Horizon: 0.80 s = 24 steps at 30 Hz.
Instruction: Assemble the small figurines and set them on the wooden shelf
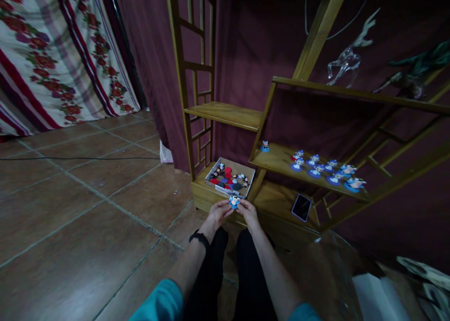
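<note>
Between my two hands, just in front of the box, is a small figurine with a white and dark body and a blue base. My left hand grips it from the left side, and my right hand pinches it from the right. Behind it, a shallow cardboard box on the low shelf holds several little figurines and loose red, purple and dark round bases. On the middle shelf to the right, a lone figurine on a blue base stands at the left end. Several figurines on purple and blue bases stand grouped farther right.
A phone or tablet lies on the lower shelf. Overhead, a clear glass deer and a dark green sculpture stand on the top shelf. A cable crosses the tiled floor at left. A white box sits at bottom right.
</note>
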Tool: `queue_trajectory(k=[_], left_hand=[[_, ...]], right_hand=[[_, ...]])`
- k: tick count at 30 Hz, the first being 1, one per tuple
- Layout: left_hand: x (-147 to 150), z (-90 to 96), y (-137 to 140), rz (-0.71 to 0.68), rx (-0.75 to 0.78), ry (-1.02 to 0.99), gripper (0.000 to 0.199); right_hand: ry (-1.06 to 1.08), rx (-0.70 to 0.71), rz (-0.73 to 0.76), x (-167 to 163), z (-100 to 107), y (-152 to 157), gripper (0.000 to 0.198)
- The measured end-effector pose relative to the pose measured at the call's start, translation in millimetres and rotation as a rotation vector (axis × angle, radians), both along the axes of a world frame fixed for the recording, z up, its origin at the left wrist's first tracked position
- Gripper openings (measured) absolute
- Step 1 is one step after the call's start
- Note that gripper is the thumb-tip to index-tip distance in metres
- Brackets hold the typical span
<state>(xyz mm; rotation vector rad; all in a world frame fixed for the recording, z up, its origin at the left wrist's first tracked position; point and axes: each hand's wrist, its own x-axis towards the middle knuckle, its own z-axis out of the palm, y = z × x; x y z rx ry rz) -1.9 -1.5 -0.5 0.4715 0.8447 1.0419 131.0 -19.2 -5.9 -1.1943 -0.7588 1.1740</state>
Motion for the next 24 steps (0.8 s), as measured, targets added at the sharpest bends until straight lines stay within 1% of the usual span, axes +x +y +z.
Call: queue_trajectory(k=[6, 12, 18, 24], left_hand=[[1, -0.5, -1, -0.008, 0.045, 0.008, 0.026], [1, -3.6, 1, -0.018, 0.086, 0.027, 0.028], [2, -3.3, 3, -0.049, 0.125, 0.065, 0.031], [1, 0.5, 3, -0.063, 0.147, 0.106, 0.038]], right_hand=[[0.056, -0.021, -0.014, 3, 1, 1, 0.036], [0.071, 0.004, 0.003, 2, 3, -1, 0.037], [-0.013, 0.011, 0.039, 0, 9, -3, 0.037], [-0.082, 0.013, 0.029, -1, 12, -5, 0.040]])
